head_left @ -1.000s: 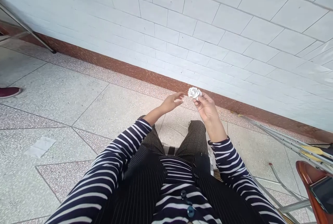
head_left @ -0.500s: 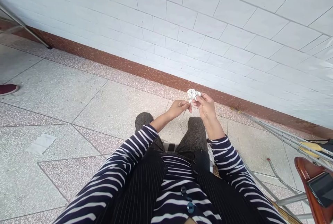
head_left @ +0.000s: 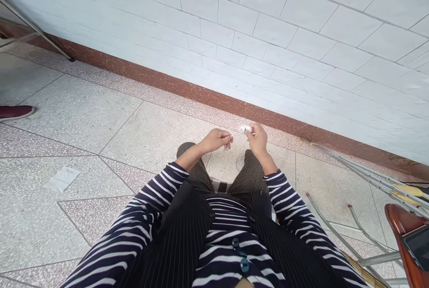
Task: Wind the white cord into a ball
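Observation:
Above my knees, my right hand point(head_left: 258, 140) pinches a small white bundle point(head_left: 243, 129), crumpled and rose-like in shape. Its fingers cover part of the bundle. To the left, my left hand point(head_left: 217, 140) is closed with thumb and fingertips on a thin pale string point(head_left: 237, 134). The string stretches across the short gap between the hands to the bundle. A faint loop of string point(head_left: 240, 162) shows lower down, near my right knee.
A white tiled wall point(head_left: 234, 42) rises ahead. Metal crutches point(head_left: 362, 165) lean at the right, near a brown chair point(head_left: 397, 223) with a phone point(head_left: 418, 245) on it. On the left are a paper sheet point(head_left: 62, 179), another person's red shoe point(head_left: 16, 112) and a metal leg point(head_left: 40, 31).
My left hand has moved left, away from the bundle, drawing the string out between the hands. My right hand has turned and dropped slightly with the bundle. The view has shifted a little.

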`<state>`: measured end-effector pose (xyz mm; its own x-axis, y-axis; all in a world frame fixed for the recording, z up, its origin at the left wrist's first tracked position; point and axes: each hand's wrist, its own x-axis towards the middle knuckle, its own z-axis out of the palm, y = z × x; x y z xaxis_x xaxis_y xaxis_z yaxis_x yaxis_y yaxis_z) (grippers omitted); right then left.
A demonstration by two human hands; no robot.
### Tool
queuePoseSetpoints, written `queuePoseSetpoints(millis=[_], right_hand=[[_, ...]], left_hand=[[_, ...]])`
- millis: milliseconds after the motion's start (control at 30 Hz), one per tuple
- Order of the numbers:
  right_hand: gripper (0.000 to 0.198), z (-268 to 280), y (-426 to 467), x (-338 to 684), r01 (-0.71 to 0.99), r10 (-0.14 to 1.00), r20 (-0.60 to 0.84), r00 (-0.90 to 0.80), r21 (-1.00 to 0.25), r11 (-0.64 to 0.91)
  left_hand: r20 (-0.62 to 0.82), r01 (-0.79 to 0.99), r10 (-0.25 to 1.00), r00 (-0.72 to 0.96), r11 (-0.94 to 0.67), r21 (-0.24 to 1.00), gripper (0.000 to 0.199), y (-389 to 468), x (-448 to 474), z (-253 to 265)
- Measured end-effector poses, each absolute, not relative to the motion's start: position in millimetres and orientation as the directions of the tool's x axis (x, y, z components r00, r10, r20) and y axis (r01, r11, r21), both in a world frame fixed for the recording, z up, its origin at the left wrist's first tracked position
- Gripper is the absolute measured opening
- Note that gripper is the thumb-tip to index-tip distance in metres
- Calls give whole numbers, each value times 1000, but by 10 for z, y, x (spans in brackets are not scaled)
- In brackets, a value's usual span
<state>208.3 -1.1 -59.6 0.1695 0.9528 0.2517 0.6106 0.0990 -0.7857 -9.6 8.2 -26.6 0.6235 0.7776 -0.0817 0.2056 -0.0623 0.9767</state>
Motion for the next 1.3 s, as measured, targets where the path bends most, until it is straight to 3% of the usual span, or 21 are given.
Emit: queuePoseSetpoints(millis=[200,300,367,433,567,700,833,1033,1300], right_hand=[[7,-529,-98,2028,749,965,261,21,-643,157],[1,-440,-131,2035,628,998,11,-55,-777,43],[12,-389,-165,2065,430,953,-236,-191,-893,-135],[25,-347,-202,2102,224,871,-359,-336,-928,-296],[38,-298,-259,2127,-80,825,-367,-430,-895,-439],[42,-318,-294,2092,-257,830,-348,-436,-835,-486],[38,-381,-307,2082,-298,848,-374,-374,-818,-492],[34,-462,-293,2100,-321,864,-430,-262,-806,-498],[34,-456,-376,2056,-425,878,-409,-248,-769,-478]], left_hand=[[-73,201,760,646,-77,976,32,167,-112,-138],[-48,237,789,612,-126,963,37,261,-134,-193],[-51,256,813,580,-122,959,39,339,-171,-271],[-79,249,822,564,-78,965,39,393,-209,-367],[-130,165,800,585,39,986,40,372,-215,-572],[-162,164,782,602,77,984,38,265,-127,-717],[-101,69,831,547,76,995,38,147,-39,-677],[-72,-169,791,607,218,961,47,27,80,-594],[-7,-26,874,486,22,999,28,41,113,-725]])
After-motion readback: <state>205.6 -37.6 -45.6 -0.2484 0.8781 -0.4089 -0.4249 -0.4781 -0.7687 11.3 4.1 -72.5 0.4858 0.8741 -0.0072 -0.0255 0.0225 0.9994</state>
